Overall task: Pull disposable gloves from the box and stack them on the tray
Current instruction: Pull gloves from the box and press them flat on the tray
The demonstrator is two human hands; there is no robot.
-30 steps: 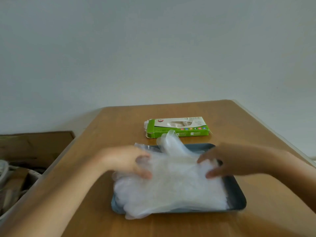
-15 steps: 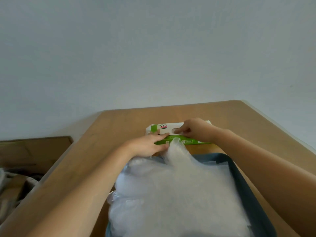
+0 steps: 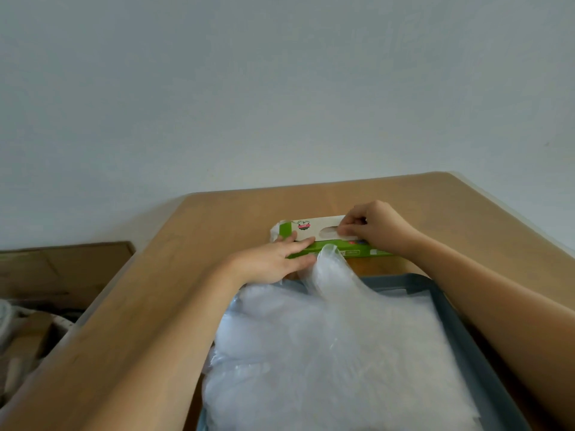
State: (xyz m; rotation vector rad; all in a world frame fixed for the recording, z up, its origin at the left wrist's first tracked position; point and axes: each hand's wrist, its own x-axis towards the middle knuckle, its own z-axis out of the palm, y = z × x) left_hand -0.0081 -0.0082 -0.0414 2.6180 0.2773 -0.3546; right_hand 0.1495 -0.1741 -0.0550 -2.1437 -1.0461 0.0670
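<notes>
Step in hand: extraction. Left hand (image 3: 273, 259) lay flat, fingers straight, pinning the green glove box (image 3: 357, 251) to the table (image 3: 236, 213). Right hand (image 3: 376, 228) was curled at the top slot, pinching what looked like the next glove (image 3: 328, 233). Next move likely needs a clean pull with the box held down. Grey tray (image 3: 441, 293), just beside the box, held a thick stack of clear gloves (image 3: 326, 353).

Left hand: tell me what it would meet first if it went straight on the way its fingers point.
The glove box: the left hand has straight fingers touching its near edge. Further on they would likely slide along it toward the right hand pinching at the opening, though depth is unclear.
</notes>
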